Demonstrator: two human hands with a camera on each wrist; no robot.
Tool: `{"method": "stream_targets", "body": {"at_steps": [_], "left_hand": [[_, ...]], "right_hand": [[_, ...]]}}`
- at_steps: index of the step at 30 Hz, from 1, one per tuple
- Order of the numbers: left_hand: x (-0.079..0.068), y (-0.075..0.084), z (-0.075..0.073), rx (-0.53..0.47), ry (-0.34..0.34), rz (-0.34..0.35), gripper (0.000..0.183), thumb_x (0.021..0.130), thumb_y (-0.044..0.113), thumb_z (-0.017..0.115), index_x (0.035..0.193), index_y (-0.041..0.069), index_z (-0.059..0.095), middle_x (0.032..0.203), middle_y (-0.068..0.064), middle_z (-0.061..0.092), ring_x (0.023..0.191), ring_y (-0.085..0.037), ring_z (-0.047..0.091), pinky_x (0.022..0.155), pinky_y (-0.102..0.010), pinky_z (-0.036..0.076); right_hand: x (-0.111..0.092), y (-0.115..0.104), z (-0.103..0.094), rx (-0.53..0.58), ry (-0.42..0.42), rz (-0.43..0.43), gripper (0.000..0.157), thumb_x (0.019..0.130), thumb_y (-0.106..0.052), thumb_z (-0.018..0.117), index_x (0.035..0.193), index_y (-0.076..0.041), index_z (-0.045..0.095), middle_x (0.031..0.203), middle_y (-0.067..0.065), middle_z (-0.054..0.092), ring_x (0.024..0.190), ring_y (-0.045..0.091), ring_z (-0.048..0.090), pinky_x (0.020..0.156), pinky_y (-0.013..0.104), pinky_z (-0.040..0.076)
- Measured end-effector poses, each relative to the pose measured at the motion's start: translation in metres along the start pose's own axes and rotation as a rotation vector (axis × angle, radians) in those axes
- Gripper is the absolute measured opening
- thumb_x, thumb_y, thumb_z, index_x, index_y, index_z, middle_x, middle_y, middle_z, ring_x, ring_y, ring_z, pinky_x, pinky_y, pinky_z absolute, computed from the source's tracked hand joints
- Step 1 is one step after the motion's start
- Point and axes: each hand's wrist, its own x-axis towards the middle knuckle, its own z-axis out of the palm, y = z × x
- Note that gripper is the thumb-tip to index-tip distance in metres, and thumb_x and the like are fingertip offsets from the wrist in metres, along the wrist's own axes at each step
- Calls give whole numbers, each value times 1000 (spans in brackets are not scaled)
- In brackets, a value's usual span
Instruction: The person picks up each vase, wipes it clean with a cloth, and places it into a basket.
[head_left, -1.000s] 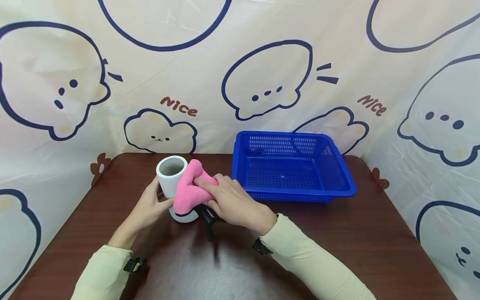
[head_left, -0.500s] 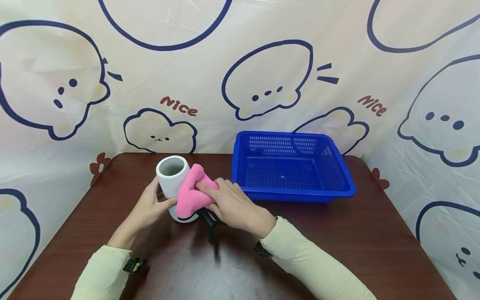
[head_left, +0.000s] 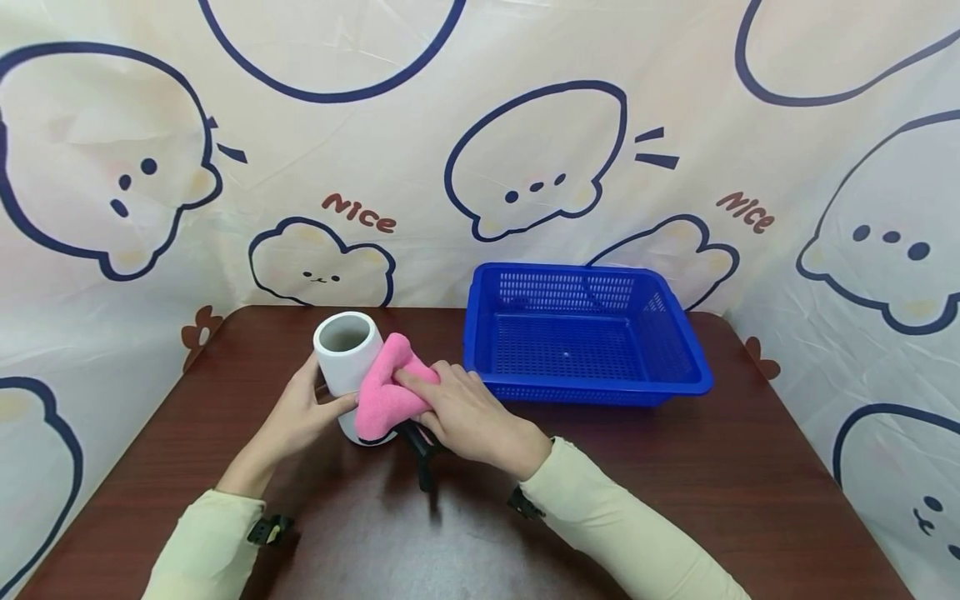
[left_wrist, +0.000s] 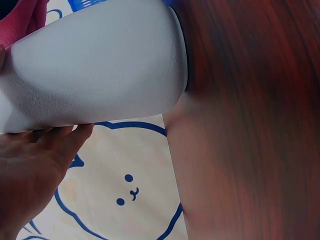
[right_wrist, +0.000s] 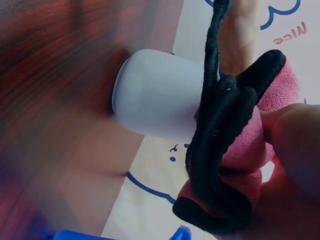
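Note:
A white vase (head_left: pixel 343 358) with a round open mouth stands upright on the brown table. My left hand (head_left: pixel 300 417) grips its side, the thumb across the front and fingers round the back; in the left wrist view the fingers (left_wrist: pixel 65 142) lie along the smooth wall. In my right hand (head_left: pixel 472 417) is a bunched pink fluffy cloth (head_left: pixel 386 396), held against the vase's right side and covering part of it. Black edging (right_wrist: pixel 215 135) trims the cloth, and a black strip (head_left: pixel 422 462) hangs from it toward the table. My right thumb presses into the folds.
A blue plastic basket (head_left: pixel 592 387) with perforated walls sits at the back of the table, right of my hands. Behind it hangs a pale curtain (head_left: pixel 420 150) with cartoon drawings. The brown table (head_left: pixel 637 492) extends around both forearms.
My right hand and the pink cloth have slid slightly down and to the right along the vase. My left hand and the vase stay almost where they were.

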Motion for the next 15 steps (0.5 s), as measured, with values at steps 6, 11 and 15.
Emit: {"method": "stream_targets", "body": {"at_steps": [6, 11, 15], "left_hand": [[0, -1, 1, -9, 8, 15, 72, 88, 9, 77, 148, 5, 38, 133, -18, 58, 109, 8, 52, 91, -11, 45], [0, -2, 1, -14, 10, 15, 73, 87, 9, 78, 148, 5, 38, 133, -17, 58, 109, 8, 52, 90, -11, 46], [0, -2, 1, -14, 10, 13, 74, 87, 10, 78, 149, 6, 38, 134, -16, 58, 110, 8, 52, 91, -11, 46]], "right_hand": [[0, 1, 3, -4, 14, -8, 54, 102, -35, 59, 153, -37, 41, 104, 2, 56, 94, 16, 49, 76, 28, 39], [0, 2, 6, -4, 7, -6, 54, 102, -33, 59, 153, -37, 41, 103, 2, 56, 94, 16, 49, 76, 28, 39], [-1, 2, 8, 6, -5, 3, 54, 102, -33, 59, 153, -37, 41, 105, 1, 56, 96, 16, 49, 78, 28, 39]]}}
